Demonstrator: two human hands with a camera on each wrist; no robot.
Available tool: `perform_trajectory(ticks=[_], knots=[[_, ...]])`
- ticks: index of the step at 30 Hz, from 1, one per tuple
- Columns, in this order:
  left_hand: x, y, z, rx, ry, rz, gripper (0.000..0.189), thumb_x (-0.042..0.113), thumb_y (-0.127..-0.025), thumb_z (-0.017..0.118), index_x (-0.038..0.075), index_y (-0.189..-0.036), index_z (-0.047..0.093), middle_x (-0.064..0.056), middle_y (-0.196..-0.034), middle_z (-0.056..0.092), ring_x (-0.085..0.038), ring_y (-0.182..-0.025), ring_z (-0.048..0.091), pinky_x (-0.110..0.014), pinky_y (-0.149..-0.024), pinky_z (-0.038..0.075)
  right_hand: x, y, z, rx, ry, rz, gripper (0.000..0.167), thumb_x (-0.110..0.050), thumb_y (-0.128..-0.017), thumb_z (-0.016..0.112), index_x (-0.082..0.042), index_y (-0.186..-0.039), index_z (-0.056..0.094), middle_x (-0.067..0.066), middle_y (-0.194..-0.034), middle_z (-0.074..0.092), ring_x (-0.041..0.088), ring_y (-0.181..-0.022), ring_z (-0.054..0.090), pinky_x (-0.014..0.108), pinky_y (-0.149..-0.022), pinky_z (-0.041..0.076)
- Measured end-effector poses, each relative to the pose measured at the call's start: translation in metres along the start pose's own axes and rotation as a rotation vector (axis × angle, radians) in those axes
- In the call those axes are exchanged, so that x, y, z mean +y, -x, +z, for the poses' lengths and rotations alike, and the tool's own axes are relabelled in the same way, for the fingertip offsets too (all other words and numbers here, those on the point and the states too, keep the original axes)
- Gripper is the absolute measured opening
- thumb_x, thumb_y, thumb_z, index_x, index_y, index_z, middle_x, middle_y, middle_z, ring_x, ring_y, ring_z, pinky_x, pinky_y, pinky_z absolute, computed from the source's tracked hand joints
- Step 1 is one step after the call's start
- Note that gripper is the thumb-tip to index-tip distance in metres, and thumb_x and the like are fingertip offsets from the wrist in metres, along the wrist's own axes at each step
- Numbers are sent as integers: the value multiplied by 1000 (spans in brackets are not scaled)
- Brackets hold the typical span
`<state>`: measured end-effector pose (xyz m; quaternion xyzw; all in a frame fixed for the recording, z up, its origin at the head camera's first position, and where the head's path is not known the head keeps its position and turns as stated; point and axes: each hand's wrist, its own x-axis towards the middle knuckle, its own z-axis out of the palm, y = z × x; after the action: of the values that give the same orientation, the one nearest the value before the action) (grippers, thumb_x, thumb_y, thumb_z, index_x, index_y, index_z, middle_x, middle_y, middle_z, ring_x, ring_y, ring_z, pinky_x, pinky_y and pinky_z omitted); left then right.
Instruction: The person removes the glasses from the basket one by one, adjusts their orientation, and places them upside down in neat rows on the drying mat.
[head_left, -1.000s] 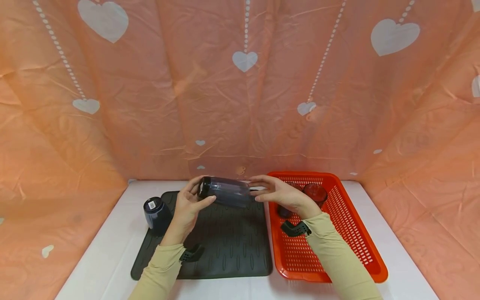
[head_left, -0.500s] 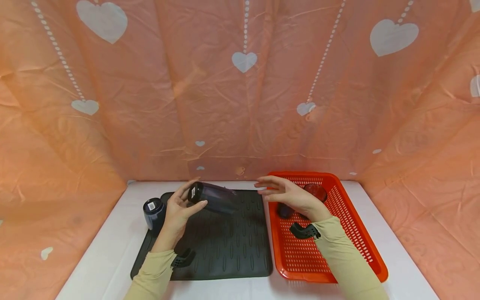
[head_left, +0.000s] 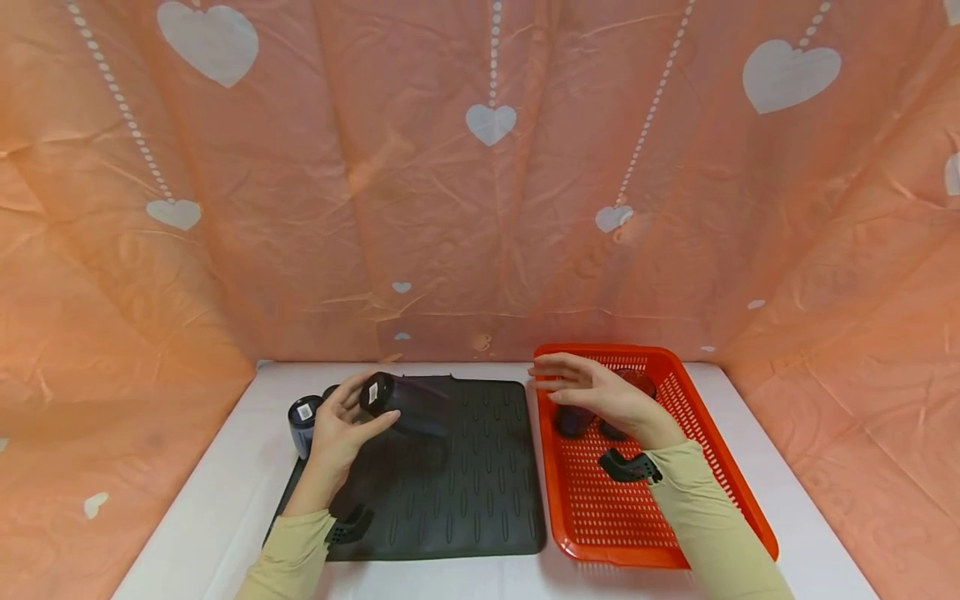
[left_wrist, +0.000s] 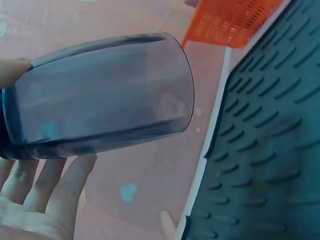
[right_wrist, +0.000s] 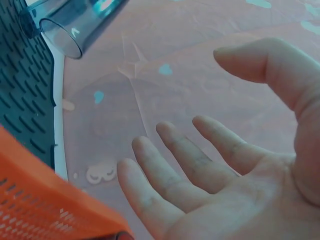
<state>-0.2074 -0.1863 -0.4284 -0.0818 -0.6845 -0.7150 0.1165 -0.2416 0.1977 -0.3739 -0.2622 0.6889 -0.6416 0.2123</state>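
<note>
A dark, see-through drinking glass [head_left: 416,407] is tilted on its side above the black ridged mat [head_left: 480,483]. My left hand [head_left: 341,429] grips it round its thick base, thumb on one side and fingers on the other. In the left wrist view the rim end of the glass [left_wrist: 120,95] points right, away from the palm. My right hand [head_left: 600,392] is held over the far part of the red basket [head_left: 660,533], fingers loosely spread with nothing in them. A second dark glass [head_left: 303,421] stands base up at the mat's left edge, partly hidden by my left hand.
Inside the basket, partly under my right hand, are several more glasses, among them one dark glass [head_left: 572,421] and one with its rim [head_left: 636,382] showing. The basket stands close beside the mat on a white table [head_left: 450,579]. Orange cloth [head_left: 480,250] hangs behind.
My right hand has let go of the glass's rim end and moved right over the basket. My left hand has carried the glass left and slightly nearer over the mat.
</note>
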Motion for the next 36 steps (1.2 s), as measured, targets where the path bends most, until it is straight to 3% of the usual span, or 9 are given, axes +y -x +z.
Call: perform_trajectory(ticks=[7, 14, 20, 23, 27, 30, 36], knots=[[-3, 4, -10, 8, -43, -12, 70, -4, -72, 81, 0, -135, 49, 3, -119, 61, -9, -106, 61, -23, -81, 52, 4, 10, -11, 27, 0, -6, 50, 1, -96, 52, -4, -144, 38, 25, -145, 36, 41, -131, 38, 36, -101, 42], [-9, 6, -19, 35, -144, -20, 69, 2, -72, 83, 4, -134, 52, -2, -124, 60, -8, -107, 59, -21, -80, 52, 1, 21, -22, 72, -3, -30, 54, -1, -95, 55, 4, -144, 32, 24, -143, 40, 43, -131, 36, 39, -101, 41], [-9, 8, -23, 55, -201, 8, 69, 1, -70, 84, 3, -132, 54, 0, -121, 62, -5, -100, 61, -19, -77, 52, -2, 31, -32, 120, 4, -42, 53, -3, -96, 55, -2, -145, 35, 25, -146, 35, 41, -131, 37, 31, -100, 43], [-2, 11, -22, 64, -215, 24, 67, -2, -69, 84, 0, -130, 55, -6, -119, 63, -4, -96, 62, -19, -76, 52, -3, 36, -38, 131, 11, -70, 51, -1, -96, 53, -4, -144, 37, 27, -146, 34, 40, -131, 37, 33, -101, 42], [4, 14, -22, 68, -259, 23, 67, -3, -68, 84, -1, -129, 56, -18, -122, 60, -2, -96, 61, -18, -77, 52, -4, 43, -44, 151, 32, -89, 49, -1, -97, 51, -7, -144, 39, 24, -145, 38, 33, -129, 43, 34, -101, 42], [-2, 12, -25, 73, -292, 13, 68, 1, -69, 85, 3, -130, 56, -17, -125, 59, 0, -98, 59, -16, -78, 50, -4, 48, -49, 167, 20, -108, 48, -2, -97, 51, -5, -144, 40, 21, -144, 41, 24, -126, 49, 33, -101, 42], [-13, 11, -30, 91, -302, 38, 69, 4, -67, 87, 5, -130, 57, -13, -121, 60, -1, -98, 60, -16, -77, 51, -1, 57, -60, 157, -58, -194, 46, 1, -100, 42, 6, -144, 31, 18, -143, 43, 22, -128, 47, 32, -103, 39]])
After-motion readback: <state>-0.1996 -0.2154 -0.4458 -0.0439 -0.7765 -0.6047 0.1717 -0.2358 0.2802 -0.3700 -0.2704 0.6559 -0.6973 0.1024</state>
